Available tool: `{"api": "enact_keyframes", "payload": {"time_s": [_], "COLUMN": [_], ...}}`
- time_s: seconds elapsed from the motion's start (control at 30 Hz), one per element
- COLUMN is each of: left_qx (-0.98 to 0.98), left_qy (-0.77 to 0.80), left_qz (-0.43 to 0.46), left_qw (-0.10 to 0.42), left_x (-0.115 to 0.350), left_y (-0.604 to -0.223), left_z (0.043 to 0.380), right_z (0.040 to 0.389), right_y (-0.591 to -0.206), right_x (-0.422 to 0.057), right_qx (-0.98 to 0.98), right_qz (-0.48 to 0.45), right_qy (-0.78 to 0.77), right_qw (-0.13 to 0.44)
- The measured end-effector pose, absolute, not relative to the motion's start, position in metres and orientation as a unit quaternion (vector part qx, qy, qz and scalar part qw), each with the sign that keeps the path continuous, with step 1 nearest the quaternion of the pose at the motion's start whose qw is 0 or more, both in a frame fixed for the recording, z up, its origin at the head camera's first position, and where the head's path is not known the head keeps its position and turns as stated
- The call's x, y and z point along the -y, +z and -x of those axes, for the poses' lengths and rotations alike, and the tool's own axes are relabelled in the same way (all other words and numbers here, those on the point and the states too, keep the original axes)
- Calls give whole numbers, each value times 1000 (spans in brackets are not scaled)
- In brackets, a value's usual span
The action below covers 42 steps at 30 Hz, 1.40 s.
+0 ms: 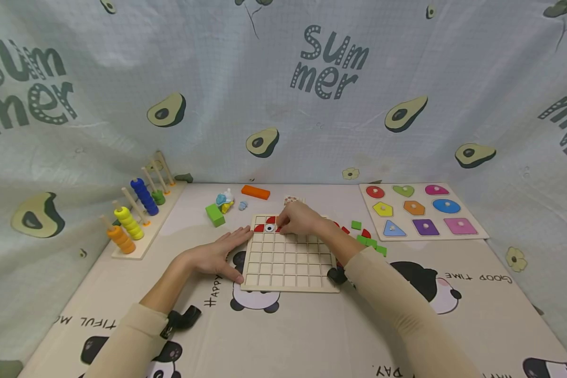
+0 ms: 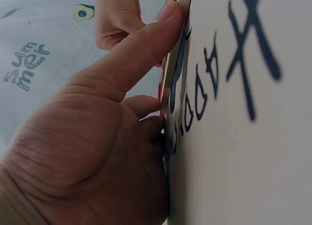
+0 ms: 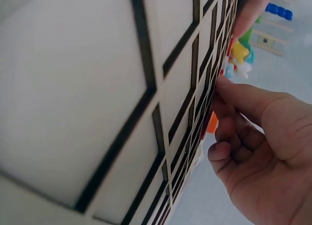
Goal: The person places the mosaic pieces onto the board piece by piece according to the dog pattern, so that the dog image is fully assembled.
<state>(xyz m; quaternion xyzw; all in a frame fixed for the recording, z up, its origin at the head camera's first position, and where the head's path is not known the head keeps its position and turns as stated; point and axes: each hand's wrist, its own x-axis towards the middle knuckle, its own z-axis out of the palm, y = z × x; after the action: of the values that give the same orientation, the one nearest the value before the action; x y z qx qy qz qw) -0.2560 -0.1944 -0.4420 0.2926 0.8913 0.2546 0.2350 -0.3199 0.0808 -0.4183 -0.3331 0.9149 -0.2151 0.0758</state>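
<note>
Clearly, the close fit is the main hazard: the right hand (image 1: 298, 219), its fingers curled with the thumb, appears to pinch a red tile (image 1: 277, 229) at the board's (image 1: 288, 257) far rows, and a skewed push could tip it onto a divider or nudge the eye tile (image 1: 269, 228) beside it. The left hand (image 1: 218, 254) lies spread along the left edge, gripping nothing; if its pressure slackens, the board may slide on the tabletop (image 1: 283, 336). The right sleeve (image 1: 397, 304) runs near loose green tiles (image 1: 370, 242) — a careless swing might scatter them. The board looks like pale, smooth wood with thin raised ribs and square cells; the green tiles are small, flat squares.
</note>
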Motion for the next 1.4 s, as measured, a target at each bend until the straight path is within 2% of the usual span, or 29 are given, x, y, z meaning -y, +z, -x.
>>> {"api": "enact_keyframes", "payload": {"time_s": [0.23, 0.43, 0.63, 0.77, 0.9, 1.17, 1.27, 1.4], "left_qx": [-890, -891, -893, -892, -889, -887, -888, -888], "left_qy": [256, 255, 251, 249, 251, 256, 256, 259], "left_qz": [-298, -295, -293, -300, -307, -312, -311, -306], "left_qw": [231, 231, 229, 228, 227, 223, 222, 223], "left_x": [195, 195, 195, 196, 196, 196, 195, 194], "left_y": [-443, -444, -444, -443, -444, -443, -442, -440], "left_z": [255, 253, 254, 254, 254, 255, 254, 254], "right_z": [316, 308, 296, 286, 281, 284, 285, 283], "right_y": [-419, -408, -387, -382, -386, -407, -414, -417], "right_x": [-80, -88, -133, -175, -207, -224, -221, -219], "right_qx": [-915, -924, -920, -916, -919, -880, -882, -893], "right_qz": [377, 343, 315, 286, 255, 282, 277, 267], "right_qy": [-135, -161, -233, -283, -299, -317, -308, -299], "right_qw": [58, 49, 2, 2, 35, 213, 223, 204]}}
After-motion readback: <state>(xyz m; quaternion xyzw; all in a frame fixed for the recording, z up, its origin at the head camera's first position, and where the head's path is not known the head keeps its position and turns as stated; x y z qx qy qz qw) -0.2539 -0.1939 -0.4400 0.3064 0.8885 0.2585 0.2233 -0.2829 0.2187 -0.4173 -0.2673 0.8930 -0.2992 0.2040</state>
